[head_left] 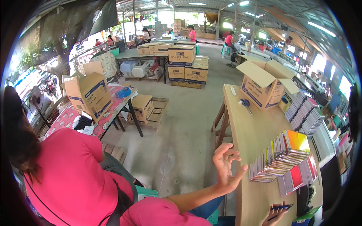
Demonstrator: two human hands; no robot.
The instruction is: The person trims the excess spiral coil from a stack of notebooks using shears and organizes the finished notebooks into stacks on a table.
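My left hand [229, 169] is raised beside the near-left edge of the wooden table [250, 128]. Its fingers are curled but apart from the thumb, and nothing shows between them. Low on the table, my right hand [276, 215] is closed around a slim dark blue pen-like thing [282, 206]; the lower frame edge cuts off its wrist. Just beyond that hand lie rows of spiral-bound notebooks [281, 160], with yellow and red covers showing. More stacked notebooks [304, 113] stand farther back at the right.
On the table's far end are an open cardboard box [264, 84], dark-handled scissors [246, 105] and a tape roll [283, 103]. A co-worker in pink [75, 169] sits close on my left. Beyond stands a pink-covered table [62, 120] with another open box [88, 96].
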